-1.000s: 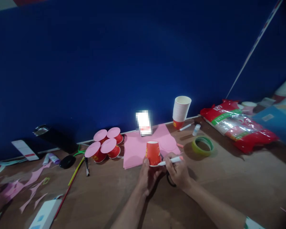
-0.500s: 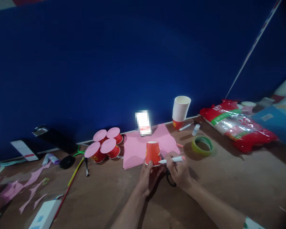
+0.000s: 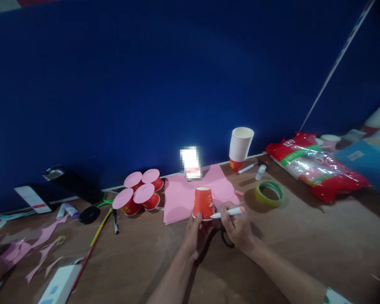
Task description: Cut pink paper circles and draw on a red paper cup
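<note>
An upside-down red paper cup (image 3: 203, 203) stands on a sheet of pink paper (image 3: 180, 196) on the brown table. My left hand (image 3: 196, 236) is closed around the cup's lower rim. My right hand (image 3: 237, 228) grips a white marker with a pink end (image 3: 227, 213), its tip at the cup's rim on the right side. Black scissors (image 3: 224, 237) lie partly hidden under my right hand.
Several red cups capped with pink discs (image 3: 139, 192) sit to the left. A stack of white cups (image 3: 240, 145), a green tape roll (image 3: 269, 193), a glue stick (image 3: 261, 172) and a red packet of cups (image 3: 316, 166) lie to the right. Pink scraps (image 3: 41, 249) and pens lie at the left.
The cup and both hands shifted very slightly; the marker tip stays at the cup's rim. Otherwise nothing has visibly changed.
</note>
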{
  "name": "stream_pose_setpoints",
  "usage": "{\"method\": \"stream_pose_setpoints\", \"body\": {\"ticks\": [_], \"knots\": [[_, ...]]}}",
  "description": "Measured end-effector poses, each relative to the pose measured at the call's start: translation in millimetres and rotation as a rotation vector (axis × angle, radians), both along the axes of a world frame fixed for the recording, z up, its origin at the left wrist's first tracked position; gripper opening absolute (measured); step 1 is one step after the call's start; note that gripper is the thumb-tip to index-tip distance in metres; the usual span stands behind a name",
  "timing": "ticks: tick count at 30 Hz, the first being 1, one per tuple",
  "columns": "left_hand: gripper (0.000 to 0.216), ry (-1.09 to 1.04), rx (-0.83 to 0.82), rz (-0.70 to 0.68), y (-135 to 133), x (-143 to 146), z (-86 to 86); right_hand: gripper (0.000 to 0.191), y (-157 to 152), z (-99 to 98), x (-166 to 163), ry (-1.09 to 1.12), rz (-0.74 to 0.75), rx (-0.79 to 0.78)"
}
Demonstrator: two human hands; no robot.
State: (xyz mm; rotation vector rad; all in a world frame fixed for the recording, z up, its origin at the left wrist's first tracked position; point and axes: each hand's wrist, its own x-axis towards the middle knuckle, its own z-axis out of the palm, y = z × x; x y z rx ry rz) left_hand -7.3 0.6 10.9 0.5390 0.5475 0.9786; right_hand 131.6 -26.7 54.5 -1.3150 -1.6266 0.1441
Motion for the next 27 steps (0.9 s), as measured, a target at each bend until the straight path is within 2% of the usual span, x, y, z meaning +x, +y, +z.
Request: {"method": "stream_pose_setpoints", "body": {"ticks": [7,16,27], "knots": [[0.050,-0.031,-0.013,0.020,-2.3,1.7,4.4,0.029,0.0,-1.8,-1.8,-0.008,0.009,-0.015],[0.044,-0.010,-0.014,0.033,-3.4,1.8,5.7,0.028,0.5,-4.3,-1.3,-0.003,0.002,-0.004],[0.045,-0.017,-0.020,-0.021,-2.9,0.8,5.7,0.027,0.2,-1.1,-0.8,0.041,-0.033,0.002]]}}
